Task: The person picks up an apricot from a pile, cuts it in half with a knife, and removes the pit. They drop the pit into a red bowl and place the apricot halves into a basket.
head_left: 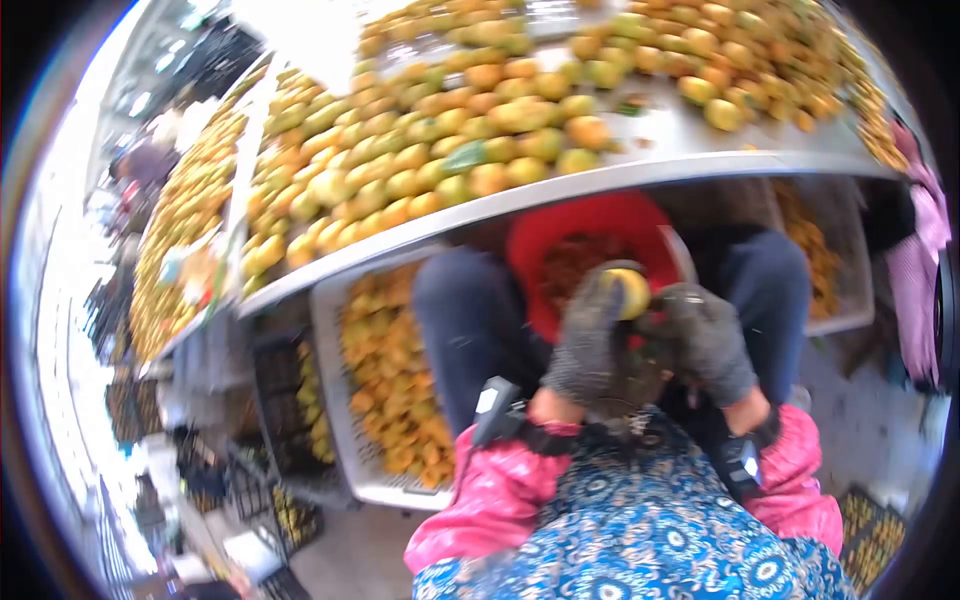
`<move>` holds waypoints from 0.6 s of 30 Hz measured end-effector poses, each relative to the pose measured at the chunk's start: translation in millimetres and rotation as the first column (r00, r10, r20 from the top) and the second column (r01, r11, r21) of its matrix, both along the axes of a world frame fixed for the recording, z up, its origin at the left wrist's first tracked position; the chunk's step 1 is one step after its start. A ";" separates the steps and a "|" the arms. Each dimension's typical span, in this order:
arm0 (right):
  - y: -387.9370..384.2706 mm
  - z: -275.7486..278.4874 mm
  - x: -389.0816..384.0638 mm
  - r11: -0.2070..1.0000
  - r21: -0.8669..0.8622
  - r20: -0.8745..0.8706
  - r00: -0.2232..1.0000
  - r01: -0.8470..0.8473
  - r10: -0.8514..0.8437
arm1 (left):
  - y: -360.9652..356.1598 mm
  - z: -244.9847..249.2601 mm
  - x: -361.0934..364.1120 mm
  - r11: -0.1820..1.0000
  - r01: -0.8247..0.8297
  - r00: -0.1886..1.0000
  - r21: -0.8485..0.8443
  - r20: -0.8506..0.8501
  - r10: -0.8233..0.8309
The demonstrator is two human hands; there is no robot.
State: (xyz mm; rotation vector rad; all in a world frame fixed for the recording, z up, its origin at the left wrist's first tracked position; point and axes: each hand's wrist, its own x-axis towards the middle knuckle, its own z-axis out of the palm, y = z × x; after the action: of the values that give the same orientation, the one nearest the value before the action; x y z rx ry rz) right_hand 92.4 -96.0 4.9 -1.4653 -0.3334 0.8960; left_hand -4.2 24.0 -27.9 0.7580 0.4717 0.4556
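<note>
My left hand (586,340), in a dark grey glove, is closed around a yellow-orange round fruit that looks like a persimmon (632,294). Just to its right, my right hand (708,338), also gloved, has its fingers curled inward close to the fruit. Blur hides what, if anything, is in those fingers. Both hands are above my lap, at the near side of a red bucket (522,240) between my knees. Reddish-brown scraps (580,262) lie inside the bucket.
A metal-edged table (560,184) covered with rows of similar fruit (440,140) spans the front. A white crate (352,440) of orange fruit stands left of my legs, with a dark crate (280,400) beyond it. Another pale crate (850,250) sits to the right.
</note>
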 end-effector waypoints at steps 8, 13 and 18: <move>4.6 -16.1 2.0 0.991 -0.025 0.198 0.971 -0.133 0.135 | -5.4 73.3 -35.4 0.998 0.056 0.998 0.022 0.000 -0.056; 6.4 4.9 -5.3 0.977 -0.076 -0.002 0.980 -0.200 0.201 | 11.9 90.7 -86.8 0.994 -0.105 0.994 -0.043 0.024 0.106; 15.9 8.3 -14.1 0.979 -0.101 -0.094 0.981 -0.179 0.169 | 76.7 95.5 -189.5 0.863 -0.482 0.876 -0.152 -0.088 0.474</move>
State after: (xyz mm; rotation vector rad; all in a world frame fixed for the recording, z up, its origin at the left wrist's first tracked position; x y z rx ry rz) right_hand 78.3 -80.1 13.2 -1.5095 -0.3587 1.1291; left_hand -193.7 100.6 67.6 0.4804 0.7410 0.8524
